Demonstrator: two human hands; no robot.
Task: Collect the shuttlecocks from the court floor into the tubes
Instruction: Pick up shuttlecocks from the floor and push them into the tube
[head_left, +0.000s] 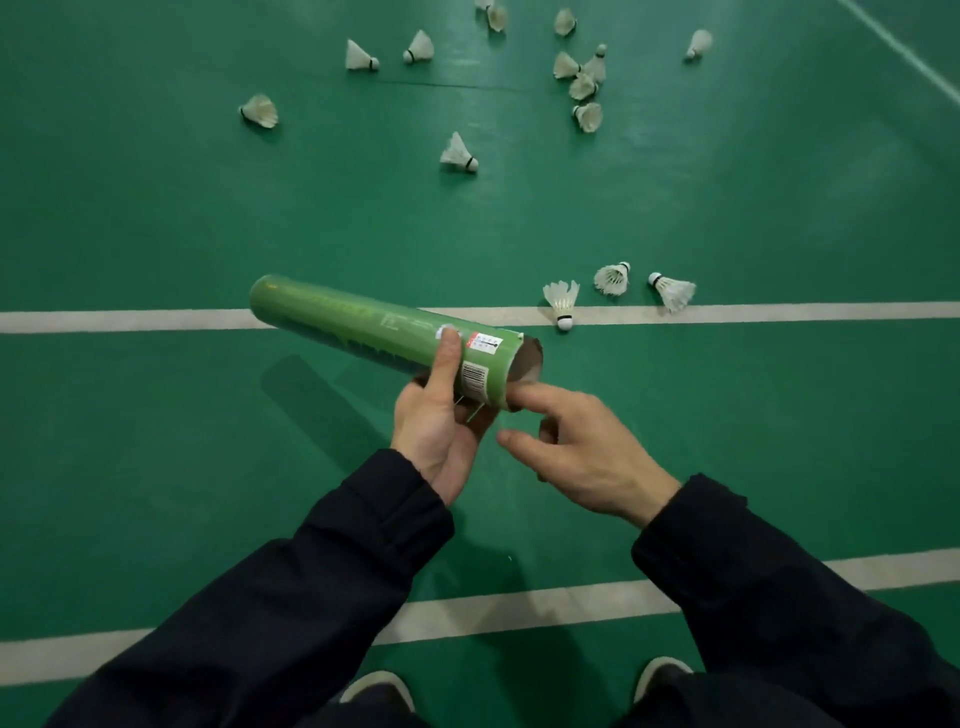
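The green court floor (156, 218) spreads out beyond the grip, crossed by white lines. One green tube (384, 338) lies across the left hand (441, 431), which grips it near the open end, thumb over the label; the closed end points away to the left. The right hand (576, 452) is just beside the mouth, holding nothing, fingers loosely spread, index fingertip at or near the rim.

To load well, I judge the tube should be kept steady with its mouth tipped up, and each shuttlecock fed cork first so the feathers nest.

Counting is approximate: three shuttlecocks (613, 278) lie near, just beyond the mouth to the right, and about twelve more sit well beyond the grip, some clustered. None shows inside the tube.
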